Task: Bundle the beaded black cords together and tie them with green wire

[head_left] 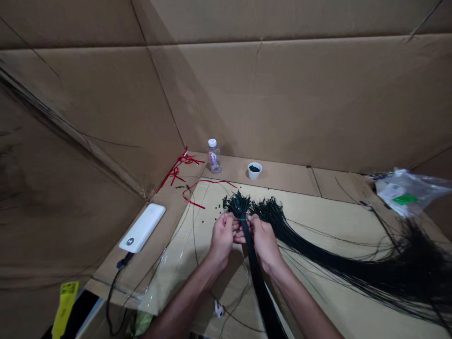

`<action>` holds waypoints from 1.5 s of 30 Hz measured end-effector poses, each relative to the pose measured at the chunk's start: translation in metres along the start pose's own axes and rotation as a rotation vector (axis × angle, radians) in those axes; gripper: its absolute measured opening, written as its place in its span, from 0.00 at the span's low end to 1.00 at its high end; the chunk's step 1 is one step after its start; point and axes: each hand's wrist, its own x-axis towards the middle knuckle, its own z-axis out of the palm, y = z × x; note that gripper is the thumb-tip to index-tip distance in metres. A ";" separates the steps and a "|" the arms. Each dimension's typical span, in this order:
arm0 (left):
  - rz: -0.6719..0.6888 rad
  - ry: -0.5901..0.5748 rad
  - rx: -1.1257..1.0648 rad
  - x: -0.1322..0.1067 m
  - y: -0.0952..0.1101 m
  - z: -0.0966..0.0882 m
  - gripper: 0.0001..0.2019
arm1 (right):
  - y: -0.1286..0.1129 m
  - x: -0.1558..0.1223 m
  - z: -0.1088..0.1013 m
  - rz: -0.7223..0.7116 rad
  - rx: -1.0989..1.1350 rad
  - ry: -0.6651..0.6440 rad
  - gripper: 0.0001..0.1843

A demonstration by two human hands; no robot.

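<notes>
My left hand [222, 235] and my right hand [263, 238] are closed on either side of a tight bundle of black cords [254, 273] that runs back toward me. The bundle's knotted dark-green ends [237, 204] fan out just beyond my fingers, and a thin green tie [242, 219] rings the bundle at my fingertips. Both hands pinch the bundle near that tie. To the right lies a second, larger sheaf of black cords [318, 245], its ends next to my right hand.
A white power bank [143, 227] with a cable lies at left. At the back stand a clear water bottle [213, 157] and a small white cup [254, 170] of dark bits. Red ties [183, 165] lie near the corner, a plastic bag [406, 190] at right. Cardboard walls surround the cardboard-covered table [335, 301].
</notes>
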 end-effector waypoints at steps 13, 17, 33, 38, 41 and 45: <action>-0.109 0.035 -0.191 0.012 0.004 0.001 0.17 | 0.004 0.022 -0.004 -0.212 0.235 0.186 0.28; -0.107 0.027 -0.216 0.016 0.000 0.001 0.17 | 0.000 0.033 -0.001 -0.195 0.439 0.134 0.25; -0.027 0.000 -0.040 0.019 -0.006 -0.009 0.23 | -0.005 0.072 0.005 -0.332 0.293 -0.036 0.25; 0.057 0.007 0.116 0.026 0.002 -0.021 0.22 | -0.016 0.066 -0.008 -0.520 -0.127 -0.130 0.28; 0.102 0.004 0.193 0.032 0.008 -0.030 0.23 | -0.025 0.055 -0.021 -0.647 -0.408 -0.221 0.19; 0.141 -0.047 0.284 0.035 0.014 -0.034 0.24 | -0.029 0.043 -0.029 -0.735 -0.687 -0.329 0.10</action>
